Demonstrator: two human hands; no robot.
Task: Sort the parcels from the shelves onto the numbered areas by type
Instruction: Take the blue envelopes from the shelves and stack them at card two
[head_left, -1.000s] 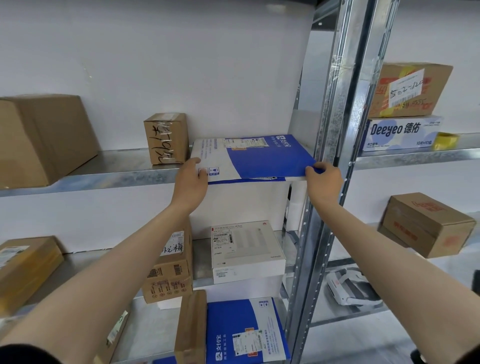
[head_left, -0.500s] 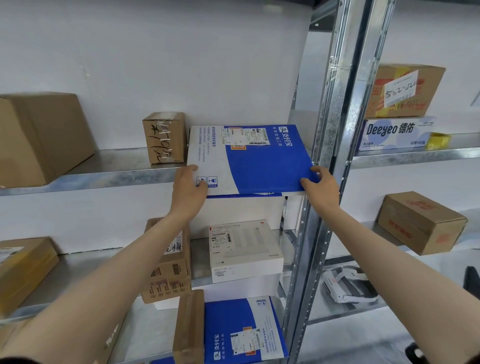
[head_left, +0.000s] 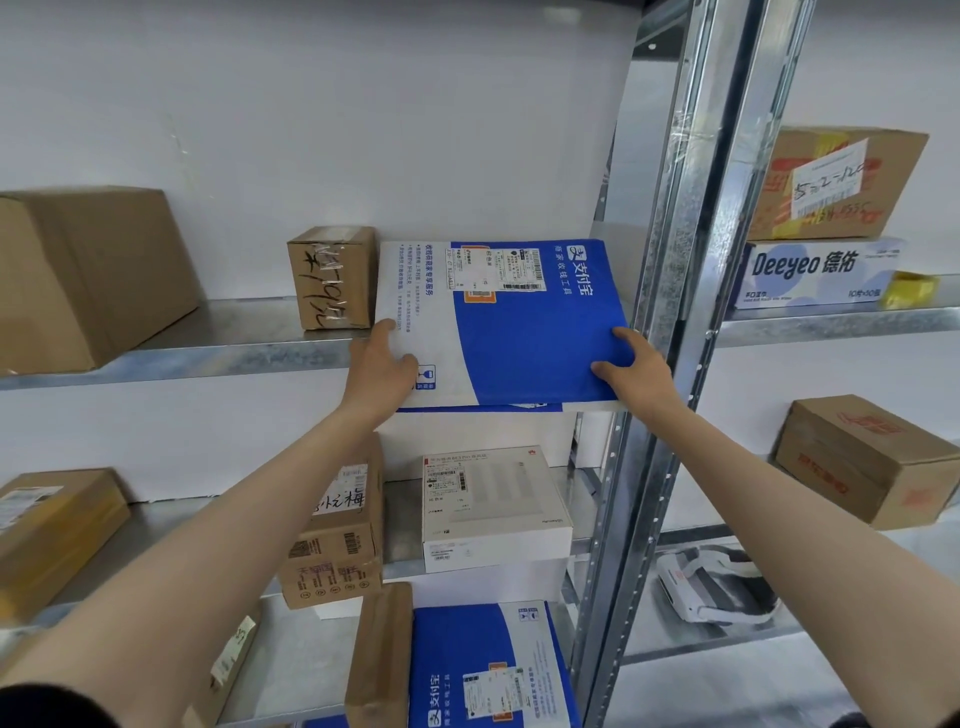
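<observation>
White wall backs the metal shelf (head_left: 208, 353). A blue-and-white parcel (head_left: 519, 338) sits tilted, its near edge past the shelf front, close between a small brown box (head_left: 332, 278) and the steel upright (head_left: 670, 260). The left hand (head_left: 376, 371) grips its near left corner, thumb on top; the right hand (head_left: 631, 371) grips the near right corner. A second ago the parcel lay flat, further in.

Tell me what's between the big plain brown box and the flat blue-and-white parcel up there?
A small brown cardboard box with black scribbles, standing on the metal shelf, seen in the head view.
</observation>
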